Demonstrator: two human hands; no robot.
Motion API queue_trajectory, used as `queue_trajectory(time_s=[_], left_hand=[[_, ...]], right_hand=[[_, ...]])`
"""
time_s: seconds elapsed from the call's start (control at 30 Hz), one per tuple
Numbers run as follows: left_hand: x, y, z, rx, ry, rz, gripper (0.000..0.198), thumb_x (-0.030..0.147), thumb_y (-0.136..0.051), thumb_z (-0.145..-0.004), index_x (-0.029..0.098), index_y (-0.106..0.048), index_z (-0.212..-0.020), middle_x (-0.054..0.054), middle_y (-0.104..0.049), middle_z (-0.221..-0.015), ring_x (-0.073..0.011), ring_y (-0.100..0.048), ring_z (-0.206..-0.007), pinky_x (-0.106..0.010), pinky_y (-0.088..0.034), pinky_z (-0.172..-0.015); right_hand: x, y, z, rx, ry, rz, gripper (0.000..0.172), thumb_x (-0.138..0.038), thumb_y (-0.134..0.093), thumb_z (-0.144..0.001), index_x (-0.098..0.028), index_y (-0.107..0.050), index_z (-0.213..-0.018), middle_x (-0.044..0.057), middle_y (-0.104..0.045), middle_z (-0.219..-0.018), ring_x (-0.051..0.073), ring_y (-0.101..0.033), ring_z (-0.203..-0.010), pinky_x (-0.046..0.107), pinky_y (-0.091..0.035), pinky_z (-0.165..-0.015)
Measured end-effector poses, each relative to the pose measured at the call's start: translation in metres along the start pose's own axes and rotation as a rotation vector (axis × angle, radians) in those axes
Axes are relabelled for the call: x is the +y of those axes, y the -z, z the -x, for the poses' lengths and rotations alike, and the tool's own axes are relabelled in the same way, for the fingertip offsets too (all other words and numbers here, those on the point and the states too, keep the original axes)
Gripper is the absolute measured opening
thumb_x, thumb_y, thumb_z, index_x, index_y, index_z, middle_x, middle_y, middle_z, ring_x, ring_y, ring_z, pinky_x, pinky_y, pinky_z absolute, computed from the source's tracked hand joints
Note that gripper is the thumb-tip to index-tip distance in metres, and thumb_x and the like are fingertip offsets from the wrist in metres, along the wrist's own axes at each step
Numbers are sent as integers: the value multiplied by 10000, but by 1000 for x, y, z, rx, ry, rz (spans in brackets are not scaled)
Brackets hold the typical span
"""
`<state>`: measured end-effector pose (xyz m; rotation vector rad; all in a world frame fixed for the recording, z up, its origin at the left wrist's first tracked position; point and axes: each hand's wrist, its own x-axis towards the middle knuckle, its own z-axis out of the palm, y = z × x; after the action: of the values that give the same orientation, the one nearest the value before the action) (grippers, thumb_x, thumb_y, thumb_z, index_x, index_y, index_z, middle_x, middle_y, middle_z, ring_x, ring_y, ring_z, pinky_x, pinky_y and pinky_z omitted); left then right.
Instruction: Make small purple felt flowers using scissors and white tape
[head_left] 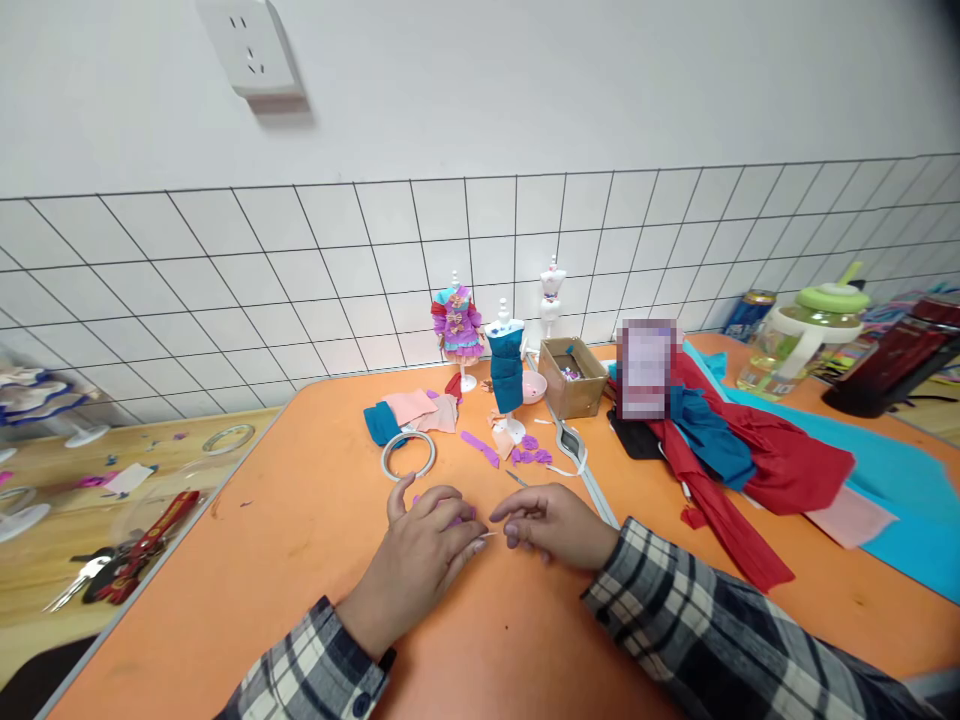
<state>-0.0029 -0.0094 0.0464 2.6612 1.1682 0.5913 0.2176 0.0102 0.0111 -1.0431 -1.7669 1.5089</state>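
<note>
My left hand [424, 550] is low over the orange table, its thumb and finger closed on a thin white strip [488, 535] that pokes out toward the right. Beneath its fingers shows a bit of purple crepe paper [459, 516], mostly hidden. My right hand [553, 524] faces it across a small gap, fingers bent and apart with nothing visible in them. Just beyond lie purple crepe pieces [531, 455], a long purple strip [480, 448] and a slim pointed tool [516, 479]. A mini dress form [506, 370] in teal crepe stands behind them.
A tape roll [408, 456] and folded crepe [409, 408] lie left. Behind are a dressed form [457, 325], a bare form [552, 290] and a cardboard box [574, 385]. A phone [646, 370], red crepe [795, 450], a jug [802, 335] and a dark flask [896, 355] stand right.
</note>
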Motion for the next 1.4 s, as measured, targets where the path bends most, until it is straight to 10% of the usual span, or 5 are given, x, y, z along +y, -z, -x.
queue_trajectory(time_s=[0.23,0.5,0.87,1.17,1.4], left_hand=[[1,1,3,-35,-20,-23,214,255,-458,-936,290,-666,-967,-11,-686,-959,-215,-548,-984,-522,52,-1059],[4,1,6,-34,44,-18,228,279,-416,-960,270,-640,-916,3,-654,-934,-185,-547,-950,-522,-49,-1039],[1,-5,6,47,39,-85,223,238,-459,-937,327,-653,-1003,12,-674,-930,-193,-563,-946,-561,-20,-1032],[7,-17,5,-28,73,20,226,202,-466,-906,271,-673,-849,-7,-650,-901,-198,-560,-939,-570,-159,-1019],[0,-29,9,26,139,144,492,310,-515,-907,301,-382,-1380,-40,-629,-956,-212,-575,-938,-551,-274,-1013]], right_hand=[[3,12,-4,49,-117,-202,485,-528,-454,-858,-165,-605,-1143,-79,-419,-568,41,-314,-361,171,-375,-325],[-6,5,3,243,465,418,374,-402,-719,-744,-230,-682,-1075,50,-698,-916,135,-612,-688,232,-468,-567],[2,11,-1,209,192,328,339,-257,-396,-944,-190,-608,-1199,-1,-669,-675,99,-551,-476,240,-465,-507],[-12,-8,11,264,886,943,210,-256,-574,-892,-295,-653,-1082,-8,-721,-871,161,-564,-873,315,-427,-765],[-4,40,11,420,726,900,206,-217,-491,-924,-234,-686,-989,28,-714,-790,157,-597,-756,307,-449,-732]])
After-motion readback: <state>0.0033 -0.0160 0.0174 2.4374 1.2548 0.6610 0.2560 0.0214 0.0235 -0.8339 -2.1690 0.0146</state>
